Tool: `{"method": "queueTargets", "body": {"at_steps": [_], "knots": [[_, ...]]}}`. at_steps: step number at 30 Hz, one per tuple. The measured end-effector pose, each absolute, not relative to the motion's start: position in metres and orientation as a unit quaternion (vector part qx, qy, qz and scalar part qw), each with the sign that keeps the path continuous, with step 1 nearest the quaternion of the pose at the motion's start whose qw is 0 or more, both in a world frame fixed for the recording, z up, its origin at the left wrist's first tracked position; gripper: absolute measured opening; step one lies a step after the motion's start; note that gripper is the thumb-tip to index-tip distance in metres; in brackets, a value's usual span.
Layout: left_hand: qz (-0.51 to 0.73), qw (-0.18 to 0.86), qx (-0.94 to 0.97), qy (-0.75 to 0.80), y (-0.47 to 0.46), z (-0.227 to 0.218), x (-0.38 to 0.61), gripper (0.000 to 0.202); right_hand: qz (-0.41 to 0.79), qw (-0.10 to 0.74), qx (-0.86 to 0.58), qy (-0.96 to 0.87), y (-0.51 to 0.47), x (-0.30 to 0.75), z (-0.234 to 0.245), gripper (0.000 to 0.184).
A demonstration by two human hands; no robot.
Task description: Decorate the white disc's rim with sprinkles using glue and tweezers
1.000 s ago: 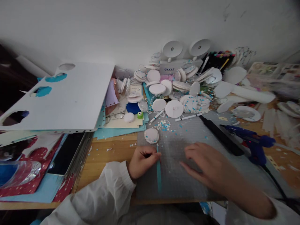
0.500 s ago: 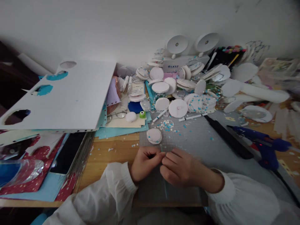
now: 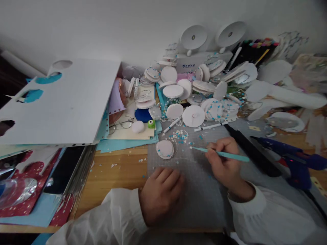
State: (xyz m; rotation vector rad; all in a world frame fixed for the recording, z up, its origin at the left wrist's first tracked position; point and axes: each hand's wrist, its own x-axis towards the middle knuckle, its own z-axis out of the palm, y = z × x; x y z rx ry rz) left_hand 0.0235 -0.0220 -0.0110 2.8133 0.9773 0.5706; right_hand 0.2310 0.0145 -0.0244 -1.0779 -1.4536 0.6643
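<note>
My right hand (image 3: pixel 226 161) pinches a pair of light-teal tweezers (image 3: pixel 233 156) above the grey mat (image 3: pixel 201 197). A tiny white star-like piece (image 3: pixel 190 147) is at their tip. My left hand (image 3: pixel 162 194) is low over the mat, back upward, slightly blurred. Its fingers are curled, and whatever they may hold is hidden. Just beyond it lies a small round white disc (image 3: pixel 165 149) with a few blue and white bits on its edge. A thin clear strand curves beside the disc. Small blue and white confetti pieces (image 3: pixel 182 136) are scattered behind it.
Many white discs (image 3: pixel 193 116) are heaped at the back. Two white pens (image 3: pixel 211 127) lie before them. To the right are a black-handled tool (image 3: pixel 252 149) and a blue glue gun (image 3: pixel 288 153) with a red light. A big white board (image 3: pixel 63 105) covers the left.
My hands have come apart from the mat's centre. The right hand has moved right and forward with the tweezers out over the confetti; the left has drawn slightly back. The view has shifted slightly.
</note>
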Motion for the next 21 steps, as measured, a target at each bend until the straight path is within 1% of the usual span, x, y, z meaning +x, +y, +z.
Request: {"method": "queueTargets", "body": {"at_steps": [4, 7, 10, 14, 17, 21], "knots": [[0.151, 0.078, 0.893, 0.417, -0.033, -0.012, 0.029, 0.050, 0.392, 0.579, -0.474, -0.535, 0.019, 0.228, -0.025, 0.017], [0.131, 0.072, 0.876, 0.459, -0.035, -0.013, 0.026, 0.063, 0.408, 0.573, -0.469, -0.534, 0.020, 0.227, -0.025, 0.017], [0.117, 0.071, 0.872, 0.469, -0.035, -0.015, 0.024, 0.071, 0.419, 0.569, -0.461, -0.536, 0.019, 0.226, -0.025, 0.018], [0.121, 0.117, 0.875, 0.453, -0.030, -0.016, 0.020, 0.070, 0.440, 0.555, -0.450, -0.544, 0.018, 0.225, -0.024, 0.019], [0.136, 0.158, 0.886, 0.414, -0.019, -0.017, 0.012, 0.062, 0.436, 0.537, -0.436, -0.576, 0.017, 0.225, -0.022, 0.019], [0.157, 0.177, 0.894, 0.380, -0.005, -0.017, 0.000, 0.053, 0.439, 0.517, -0.419, -0.604, 0.015, 0.227, -0.021, 0.018]]}}
